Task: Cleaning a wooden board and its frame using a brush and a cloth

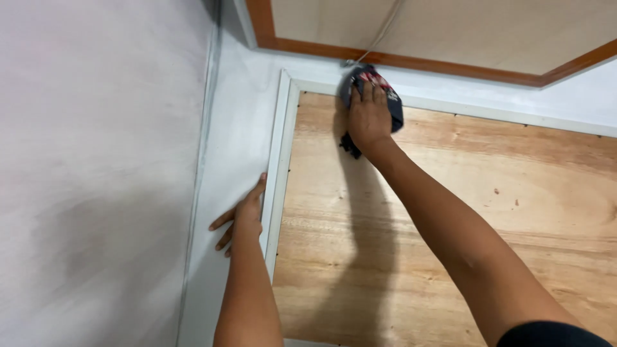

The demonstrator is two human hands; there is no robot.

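Head view, looking along two bare arms toward a wall corner: right hand (369,115) pressed flat on a crumpled dark cloth with red and white pattern (375,90), fingers close together and stretched over its top, palm bearing on it rather than clamping. Cloth bunched under and around those fingers, spilling past the fingertips toward the white painted frame strip (281,160) at the upper edge, a dark tail hanging out below the wrist. Cloth lying on the pale varnished plywood panel (450,225), near its top left corner. Left hand (243,218) laid open on the grey-white wall surface (96,180), fingers slightly spread, thumb touching the vertical run of the frame strip. Above, a second tan panel with orange-brown wooden edging (411,63), thin pale cord (379,35) running across it.
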